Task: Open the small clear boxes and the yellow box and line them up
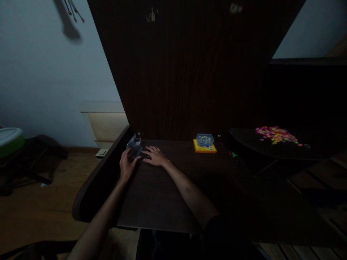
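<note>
At the far left corner of the dark wooden desk is a small clear plastic box (pixel 137 150), its lid apparently raised. My left hand (pixel 128 165) grips the near left side of this box, thumb toward the front and fingers partly hidden behind it. Just to the right, my right hand (pixel 155 156) lies low over the desktop with its fingers spread and pointing at the box. No object shows in the right hand, though dim light hides what may lie under its fingertips.
A clear container with small pale pieces (pixel 205 139) sits on a yellow box (pixel 208 148) at the desk's back. Farther right, a pile of colourful small pieces (pixel 277 135) rests on a dark curved shelf (pixel 244 139). A raised side panel (pixel 100 177) borders the desk's left.
</note>
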Tool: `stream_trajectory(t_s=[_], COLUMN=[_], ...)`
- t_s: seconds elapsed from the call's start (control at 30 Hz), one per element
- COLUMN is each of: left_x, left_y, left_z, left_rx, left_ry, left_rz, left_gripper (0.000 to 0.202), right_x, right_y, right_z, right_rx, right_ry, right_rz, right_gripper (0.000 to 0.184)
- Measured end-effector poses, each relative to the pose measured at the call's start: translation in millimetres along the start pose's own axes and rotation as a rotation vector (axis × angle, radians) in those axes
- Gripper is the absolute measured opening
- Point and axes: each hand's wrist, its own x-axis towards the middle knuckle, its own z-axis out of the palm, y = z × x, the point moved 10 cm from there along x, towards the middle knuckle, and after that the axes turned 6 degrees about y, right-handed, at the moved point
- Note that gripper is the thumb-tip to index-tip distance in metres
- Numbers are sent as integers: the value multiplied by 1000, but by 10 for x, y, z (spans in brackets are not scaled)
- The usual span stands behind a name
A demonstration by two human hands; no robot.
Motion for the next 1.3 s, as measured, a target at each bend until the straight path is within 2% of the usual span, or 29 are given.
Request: stream_trajectory(t_s=[0.1, 0.27, 0.33, 0.43, 0.5, 0.6, 0.73, 0.9, 1.0, 1.1, 1.2, 1.3], left_x=[-46, -93, -106, -133, -160, -203, -253, -229, -214, -224, -271, -358], left_y=[-47, -178, -188, -145, -87, 26, 110, 146, 88, 96, 276, 506], left_z=[-39, 0, 12, 0, -22, -45, -52, 8, 4, -36, 5, 171], left_rx=[47, 163, 218, 309, 397, 557, 758, 878, 903, 898, 780, 588], left_ry=[-9, -127, -171, -206, -223, -276, -382, -446, -470, -454, -397, -367], left_rz=[-93, -229, -221, -177, -153, -142, -207, -162, -148, -100, 37, 159], left_gripper=[55, 55, 55, 53, 53, 55, 57, 62, 64, 62, 51, 45], right_x=[-3, -12, -8, 15, 35, 53, 10, -73, -108, -257, -479, -727], right_y=[-14, -44, -33, 36, 62, 56, 56, 42, 196, 489, 658, 822], right_z=[-4, -66, -67, -27, 28, 79, 92, 49, -107, -313, -559, -955], right_rx=[-30, -15, -12, -15, -18, 6, 72, 297, 529, 695, 669, 592], right_ry=[8, 42, 48, 49, 34, 33, 60, 122, 276, 469, 525, 555], right_rz=[-16, -37, -28, 23, 30, -10, -55, -81, 38, 222, 260, 260], right_gripper=[44, 34, 39, 58, 62, 51, 39, 39, 46, 40, 35, 28])
